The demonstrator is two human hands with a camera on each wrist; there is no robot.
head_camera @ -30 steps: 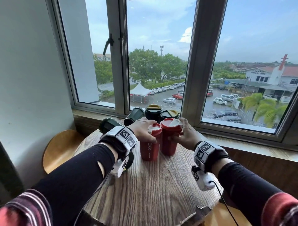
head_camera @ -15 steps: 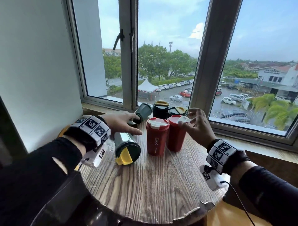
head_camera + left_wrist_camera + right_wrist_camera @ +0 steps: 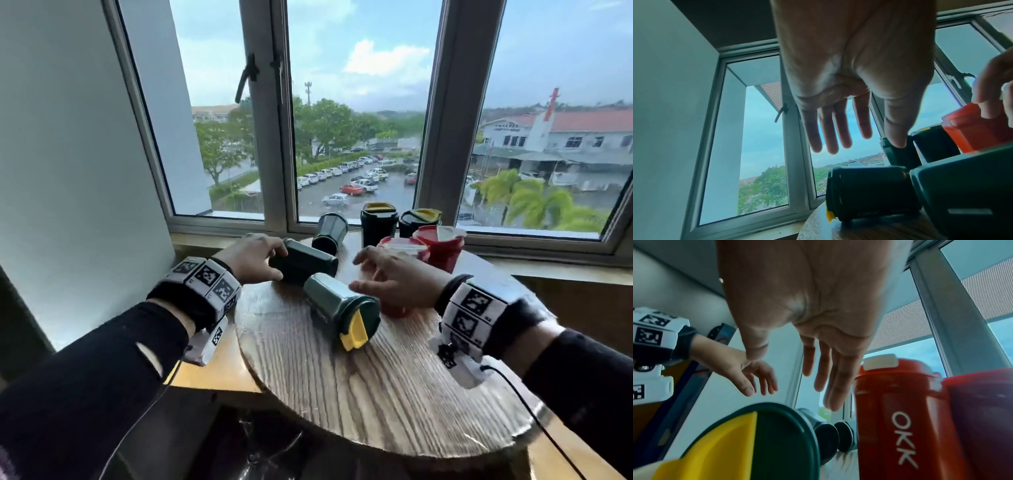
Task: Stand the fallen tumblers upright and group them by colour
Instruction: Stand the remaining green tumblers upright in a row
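Three dark green tumblers lie fallen on the round wooden table [image 3: 394, 394]: one near the sill [image 3: 330, 228], one at the left [image 3: 303, 262] [image 3: 871, 193], and a near one [image 3: 339, 308] [image 3: 760, 443] with its yellow-flapped lid towards me. Two more green tumblers [image 3: 378, 222] [image 3: 419, 219] stand upright at the back, with two upright red tumblers [image 3: 404, 246] [image 3: 440, 248] [image 3: 898, 418] in front of them. My left hand [image 3: 270, 260] [image 3: 849, 138] hovers with straight fingers over the left fallen tumbler's end. My right hand [image 3: 359, 270] [image 3: 793, 378] is spread above the near fallen tumbler, holding nothing.
The table stands against a window sill [image 3: 548, 267] with the window frame [image 3: 435, 137] just behind the tumblers. A white wall [image 3: 68, 171] is at the left. A wooden seat [image 3: 212, 373] shows below the table's left edge.
Both hands have left the red tumblers. My left hand has moved to the left fallen green tumbler, and my right hand has swung left over the near fallen one. The view has shifted.
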